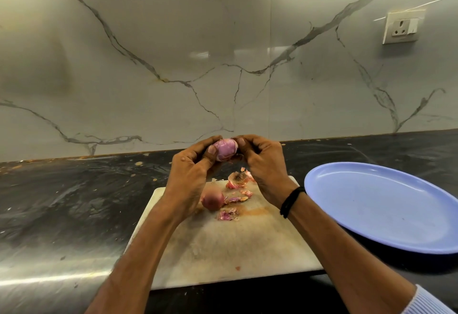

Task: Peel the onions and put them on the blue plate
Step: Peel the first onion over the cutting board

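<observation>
White cutting board point(223, 246) nearest me carries one unpeeled red onion point(212, 201). My left hand point(190, 172) and right hand point(265, 165) grip a nearly peeled purple onion point(226, 149). Round blue plate point(386, 214) holds nothing yet.

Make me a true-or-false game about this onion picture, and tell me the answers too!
1. The left hand and the right hand both hold the pale purple onion. True.
2. The round blue plate has an onion on it. False: nothing lies on it.
3. A reddish-brown unpeeled onion lies on the white cutting board. True.
4. The papery onion skins lie on the plate. False: they lie on the board.
5. The black wristband is on the left wrist. False: it is on the right wrist.
</observation>
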`<state>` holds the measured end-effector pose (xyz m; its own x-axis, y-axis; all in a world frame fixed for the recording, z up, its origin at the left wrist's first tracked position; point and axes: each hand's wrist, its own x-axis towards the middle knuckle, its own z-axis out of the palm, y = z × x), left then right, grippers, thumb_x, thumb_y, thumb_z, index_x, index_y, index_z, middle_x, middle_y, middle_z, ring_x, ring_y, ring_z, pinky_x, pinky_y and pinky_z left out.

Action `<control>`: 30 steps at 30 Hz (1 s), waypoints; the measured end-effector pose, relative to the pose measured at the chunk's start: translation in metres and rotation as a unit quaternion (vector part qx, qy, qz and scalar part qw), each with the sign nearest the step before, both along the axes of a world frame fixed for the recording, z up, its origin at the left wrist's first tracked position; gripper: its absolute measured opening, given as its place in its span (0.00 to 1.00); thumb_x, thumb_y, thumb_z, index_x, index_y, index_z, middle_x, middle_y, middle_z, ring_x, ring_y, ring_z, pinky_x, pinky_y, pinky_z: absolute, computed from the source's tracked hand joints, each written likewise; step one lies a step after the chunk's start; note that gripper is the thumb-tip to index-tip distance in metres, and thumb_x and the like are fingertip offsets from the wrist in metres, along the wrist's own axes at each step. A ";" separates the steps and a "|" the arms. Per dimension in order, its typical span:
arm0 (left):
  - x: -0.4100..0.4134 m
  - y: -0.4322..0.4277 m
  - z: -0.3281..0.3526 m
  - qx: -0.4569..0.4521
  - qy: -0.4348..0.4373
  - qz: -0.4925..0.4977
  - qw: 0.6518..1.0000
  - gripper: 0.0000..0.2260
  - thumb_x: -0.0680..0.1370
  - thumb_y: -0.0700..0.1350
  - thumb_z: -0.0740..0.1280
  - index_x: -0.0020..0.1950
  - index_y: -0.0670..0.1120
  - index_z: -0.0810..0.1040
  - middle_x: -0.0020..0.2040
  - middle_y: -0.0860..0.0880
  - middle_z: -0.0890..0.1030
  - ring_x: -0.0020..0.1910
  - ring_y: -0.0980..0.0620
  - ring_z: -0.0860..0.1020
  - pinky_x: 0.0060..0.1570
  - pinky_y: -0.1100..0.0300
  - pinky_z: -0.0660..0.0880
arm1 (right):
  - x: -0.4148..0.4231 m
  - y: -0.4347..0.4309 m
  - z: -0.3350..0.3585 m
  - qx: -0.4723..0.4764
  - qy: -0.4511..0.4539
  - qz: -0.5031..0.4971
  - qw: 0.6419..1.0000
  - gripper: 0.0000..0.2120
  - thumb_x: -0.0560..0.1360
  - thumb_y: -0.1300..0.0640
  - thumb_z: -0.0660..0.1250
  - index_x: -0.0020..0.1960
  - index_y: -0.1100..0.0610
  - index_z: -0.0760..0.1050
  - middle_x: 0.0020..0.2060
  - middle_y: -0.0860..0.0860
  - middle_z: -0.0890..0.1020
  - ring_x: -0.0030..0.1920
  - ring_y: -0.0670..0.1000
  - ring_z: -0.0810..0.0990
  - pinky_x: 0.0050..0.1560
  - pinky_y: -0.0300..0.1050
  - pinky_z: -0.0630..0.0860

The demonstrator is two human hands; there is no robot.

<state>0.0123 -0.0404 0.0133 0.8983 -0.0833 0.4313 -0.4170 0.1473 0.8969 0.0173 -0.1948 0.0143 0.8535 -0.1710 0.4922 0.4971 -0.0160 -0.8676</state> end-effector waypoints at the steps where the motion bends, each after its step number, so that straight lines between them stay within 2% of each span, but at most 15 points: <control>1: 0.000 -0.001 0.000 -0.010 0.007 -0.003 1.000 0.15 0.73 0.46 0.67 0.59 0.49 0.82 0.57 0.49 0.84 0.59 0.49 0.82 0.62 0.48 0.77 | 0.000 0.000 0.000 -0.005 0.003 -0.006 1.000 0.08 0.79 0.63 0.64 0.54 0.57 0.81 0.49 0.54 0.84 0.53 0.52 0.83 0.53 0.48 0.81; 5: 0.001 -0.001 0.001 -0.050 0.038 0.001 0.998 0.14 0.75 0.48 0.66 0.58 0.47 0.82 0.55 0.46 0.84 0.57 0.46 0.83 0.57 0.51 0.80 | -0.004 0.000 0.002 0.018 -0.011 0.053 0.998 0.12 0.79 0.68 0.62 0.57 0.57 0.80 0.55 0.54 0.83 0.57 0.51 0.81 0.56 0.47 0.80; 9: 0.001 -0.001 0.001 -0.058 0.041 -0.001 0.997 0.13 0.75 0.49 0.65 0.57 0.47 0.81 0.53 0.48 0.85 0.56 0.47 0.83 0.55 0.53 0.81 | -0.009 0.001 0.005 0.018 -0.044 0.073 0.996 0.11 0.77 0.64 0.66 0.59 0.57 0.79 0.55 0.54 0.83 0.56 0.50 0.82 0.56 0.47 0.80; 13: 0.000 -0.002 0.001 -0.033 0.025 -0.009 0.999 0.17 0.75 0.48 0.66 0.63 0.46 0.79 0.59 0.46 0.83 0.59 0.46 0.81 0.60 0.48 0.78 | -0.008 0.003 0.003 -0.027 -0.072 0.004 0.997 0.11 0.74 0.61 0.71 0.56 0.58 0.81 0.51 0.52 0.84 0.53 0.48 0.83 0.55 0.46 0.81; 16: -0.002 -0.004 0.001 -0.023 0.021 -0.021 0.999 0.17 0.73 0.47 0.68 0.62 0.48 0.79 0.60 0.45 0.82 0.61 0.46 0.81 0.61 0.47 0.77 | -0.005 0.003 0.002 -0.039 -0.088 -0.048 0.994 0.09 0.73 0.60 0.72 0.53 0.57 0.82 0.47 0.50 0.85 0.50 0.46 0.83 0.52 0.42 0.81; 21: -0.005 -0.005 0.000 -0.009 0.025 -0.043 0.999 0.18 0.71 0.45 0.69 0.61 0.49 0.79 0.61 0.46 0.81 0.61 0.45 0.80 0.59 0.50 0.79 | -0.001 0.005 -0.003 -0.088 -0.120 -0.141 0.979 0.03 0.75 0.61 0.71 0.48 0.56 0.81 0.42 0.49 0.84 0.45 0.46 0.83 0.47 0.40 0.81; 24: -0.006 -0.003 0.001 -0.009 0.029 -0.049 0.998 0.19 0.70 0.44 0.69 0.61 0.48 0.79 0.63 0.45 0.80 0.62 0.44 0.79 0.60 0.48 0.79 | -0.001 0.009 -0.005 -0.131 -0.131 -0.175 0.967 0.04 0.76 0.63 0.69 0.47 0.56 0.79 0.42 0.50 0.82 0.45 0.48 0.81 0.46 0.38 0.80; 30: -0.009 -0.006 0.002 -0.003 0.027 -0.048 0.998 0.16 0.68 0.47 0.71 0.56 0.52 0.82 0.56 0.49 0.84 0.57 0.48 0.83 0.55 0.51 0.81 | -0.006 0.010 -0.004 -0.167 -0.134 -0.188 0.959 0.06 0.76 0.67 0.67 0.45 0.57 0.75 0.41 0.52 0.80 0.43 0.49 0.78 0.42 0.37 0.77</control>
<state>0.0034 -0.0465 0.0153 0.9078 -0.1685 0.3840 -0.3526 0.1892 0.9165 0.0111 -0.1846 0.0099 0.5980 -0.2361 0.7659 0.6064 -0.4916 -0.6250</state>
